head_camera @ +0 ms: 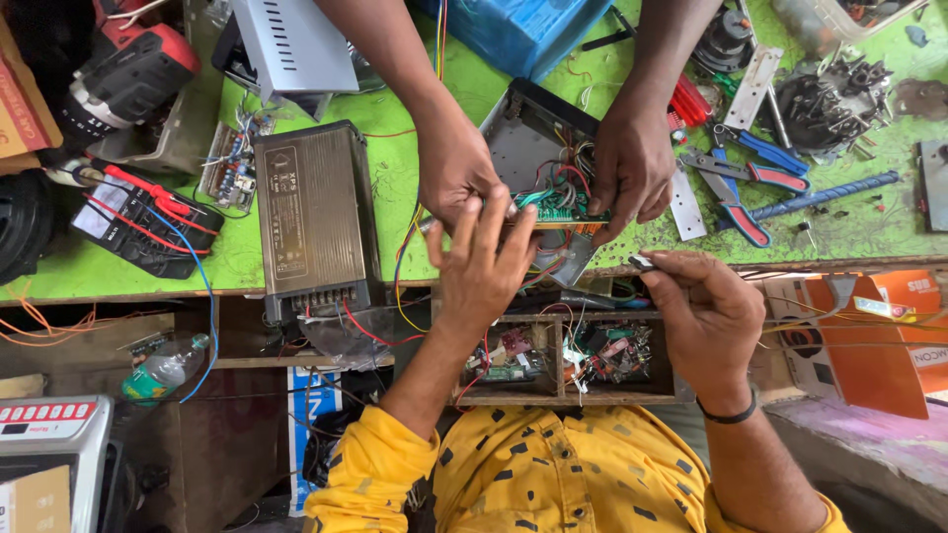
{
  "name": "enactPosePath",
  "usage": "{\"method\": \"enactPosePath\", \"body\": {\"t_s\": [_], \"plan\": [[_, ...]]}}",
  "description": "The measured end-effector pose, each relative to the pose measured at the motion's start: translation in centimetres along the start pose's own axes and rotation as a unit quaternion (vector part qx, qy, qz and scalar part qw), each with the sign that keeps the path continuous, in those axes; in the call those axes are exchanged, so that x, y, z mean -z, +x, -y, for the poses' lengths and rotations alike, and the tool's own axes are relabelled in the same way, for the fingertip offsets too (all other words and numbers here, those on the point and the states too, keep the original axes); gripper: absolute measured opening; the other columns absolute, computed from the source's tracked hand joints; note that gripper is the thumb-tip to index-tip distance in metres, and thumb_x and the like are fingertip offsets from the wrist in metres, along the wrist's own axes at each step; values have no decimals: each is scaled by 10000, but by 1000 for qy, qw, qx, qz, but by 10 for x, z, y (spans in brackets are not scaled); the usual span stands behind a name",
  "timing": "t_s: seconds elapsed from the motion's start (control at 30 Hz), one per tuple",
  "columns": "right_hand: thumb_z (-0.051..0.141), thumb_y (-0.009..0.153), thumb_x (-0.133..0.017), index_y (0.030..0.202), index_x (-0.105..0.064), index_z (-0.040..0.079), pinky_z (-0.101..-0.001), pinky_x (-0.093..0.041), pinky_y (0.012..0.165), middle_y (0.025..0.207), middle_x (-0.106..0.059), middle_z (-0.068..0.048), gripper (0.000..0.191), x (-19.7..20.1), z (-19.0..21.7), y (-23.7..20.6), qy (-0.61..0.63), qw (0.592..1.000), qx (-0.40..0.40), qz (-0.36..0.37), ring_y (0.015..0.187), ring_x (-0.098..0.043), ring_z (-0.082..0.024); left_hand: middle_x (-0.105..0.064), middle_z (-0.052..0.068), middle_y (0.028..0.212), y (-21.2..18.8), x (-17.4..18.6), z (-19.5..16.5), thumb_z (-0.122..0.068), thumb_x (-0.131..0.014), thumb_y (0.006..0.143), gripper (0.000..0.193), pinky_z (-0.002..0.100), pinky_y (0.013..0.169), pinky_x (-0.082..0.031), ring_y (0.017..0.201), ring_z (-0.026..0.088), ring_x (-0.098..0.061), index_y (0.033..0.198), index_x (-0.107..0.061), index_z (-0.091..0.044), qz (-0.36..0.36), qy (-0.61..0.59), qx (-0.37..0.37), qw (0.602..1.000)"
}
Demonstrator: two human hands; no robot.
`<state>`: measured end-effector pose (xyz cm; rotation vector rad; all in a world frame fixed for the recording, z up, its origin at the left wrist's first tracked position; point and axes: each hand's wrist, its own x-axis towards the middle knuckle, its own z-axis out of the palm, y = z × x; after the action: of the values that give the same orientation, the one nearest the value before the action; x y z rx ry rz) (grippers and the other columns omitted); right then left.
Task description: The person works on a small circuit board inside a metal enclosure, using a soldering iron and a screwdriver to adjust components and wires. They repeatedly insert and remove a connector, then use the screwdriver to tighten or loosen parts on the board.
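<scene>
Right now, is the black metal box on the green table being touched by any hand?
No. The black metal box lies alone left of the hands, which gather around the green circuit board instead.

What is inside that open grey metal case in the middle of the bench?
Inside the case sits a green circuit board with a tangle of red, black and white wires. Hands cover the board's edges, so whatever lies beneath it cannot be seen.

A circuit board (558, 209) sits at frame centre in an open metal case (523, 148) on the bench (395, 168). A power supply (314, 212) lies left of it and pliers (736, 178) right. A parts tray (563, 360) sits below the bench edge, with a multimeter (138, 222) at far left.
</scene>
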<state>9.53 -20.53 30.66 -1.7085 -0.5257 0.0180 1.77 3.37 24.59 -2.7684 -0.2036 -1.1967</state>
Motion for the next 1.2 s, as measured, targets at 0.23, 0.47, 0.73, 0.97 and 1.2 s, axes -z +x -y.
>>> {"method": "enactPosePath", "body": {"t_s": [0.23,0.47,0.73,0.97,1.2], "plan": [[-44,981,-740,1117,-699,-31,-227,-551,835,1118,-746,-156,142,9,9,6,-74,992,98,5,1006,-723,-165,-584,5,1496,18,-1,2,-305,-718,1047,215,498,1212,-157,1413,197,-466,1259,-739,-281,2,-4,-1,1000],[-67,931,-754,1063,-707,-38,-279,-530,765,1076,-743,-180,144,3,28,28,-142,978,151,-6,937,-722,-227,-599,-23,1487,32,20,7,-273,-657,1035,205,476,1147,-216,1375,181,-492,1215,-755,-257,43,-34,-33,998],[-70,936,-761,1082,-693,-29,-316,-566,857,1074,-730,-163,166,-4,43,35,-141,965,220,13,966,-725,-262,-589,-17,1483,35,27,3,-315,-696,1007,242,513,1155,-211,1376,194,-491,1222,-745,-215,48,-63,-5,997],[-31,912,-819,1068,-685,13,-380,-540,928,1124,-736,-134,211,-19,32,46,-216,930,297,13,1055,-716,-277,-660,48,1246,47,25,14,-314,-771,942,382,520,1118,-420,1250,251,-577,1244,-716,-88,88,-194,-23,977],[54,876,-835,1054,-704,82,-393,-457,921,1121,-709,-25,222,-46,21,70,-342,860,368,91,1059,-664,-230,-671,146,1217,55,7,15,-172,-752,950,373,411,947,-535,1129,344,-656,1281,-646,-37,123,-458,140,869]]}}
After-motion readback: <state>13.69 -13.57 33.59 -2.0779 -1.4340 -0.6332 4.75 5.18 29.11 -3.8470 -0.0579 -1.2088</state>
